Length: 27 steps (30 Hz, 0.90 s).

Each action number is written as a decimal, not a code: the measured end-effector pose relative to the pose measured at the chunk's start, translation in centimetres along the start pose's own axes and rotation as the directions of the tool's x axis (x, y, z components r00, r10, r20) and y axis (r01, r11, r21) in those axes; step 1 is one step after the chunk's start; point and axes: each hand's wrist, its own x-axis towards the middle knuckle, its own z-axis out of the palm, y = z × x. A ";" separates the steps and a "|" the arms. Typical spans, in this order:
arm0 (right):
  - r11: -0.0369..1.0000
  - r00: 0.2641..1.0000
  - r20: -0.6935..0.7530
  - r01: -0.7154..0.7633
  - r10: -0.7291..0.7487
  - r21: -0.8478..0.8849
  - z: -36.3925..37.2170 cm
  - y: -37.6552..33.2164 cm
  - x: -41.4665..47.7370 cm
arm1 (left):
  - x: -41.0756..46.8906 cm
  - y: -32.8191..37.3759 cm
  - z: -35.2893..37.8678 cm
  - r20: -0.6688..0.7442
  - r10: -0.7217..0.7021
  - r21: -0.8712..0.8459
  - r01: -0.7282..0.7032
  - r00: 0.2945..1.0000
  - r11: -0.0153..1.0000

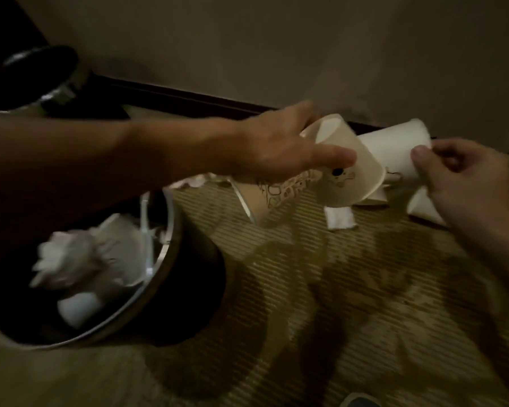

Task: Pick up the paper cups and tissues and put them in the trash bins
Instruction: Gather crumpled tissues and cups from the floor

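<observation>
Pick-up was in hand: the left hand gripped a paper cup near the far wall, and the right hand pinched a second cup just right of it. Both, I judged, next needed carrying left to the near bin. Outside it I counted three cups, the third cup lying on the floor, and one flat tissue — and two bins, with the far bin at the left.

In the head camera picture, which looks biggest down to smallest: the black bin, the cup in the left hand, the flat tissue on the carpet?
1. Black bin, by far, though it is also nearest the camera.
2. Cup gripped by the left hand.
3. Tissue, clearly smallest.
</observation>
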 end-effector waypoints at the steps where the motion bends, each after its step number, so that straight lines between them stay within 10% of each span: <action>1: 0.998 0.999 0.021 0.043 -0.043 0.036 0.8 -1.5 -0.7 | -1.5 -0.2 -1.8 -0.018 0.019 0.027 -0.018 1.000 0.999; 8: 0.934 0.899 0.302 0.241 -0.317 0.263 8.4 -9.9 -5.6 | -13.7 -6.2 -9.5 -0.121 0.016 -0.044 -0.022 0.993 0.999; 16: 0.860 0.739 0.467 0.500 -0.484 0.100 14.8 -14.5 -9.8 | -19.3 -15.3 -8.5 -0.083 -0.049 -0.296 0.022 0.995 0.955; 27: 0.718 0.549 0.771 0.673 -0.322 -0.178 19.3 -12.3 -13.1 | -18.6 -20.7 -5.3 0.011 -0.067 0.008 0.067 0.998 0.998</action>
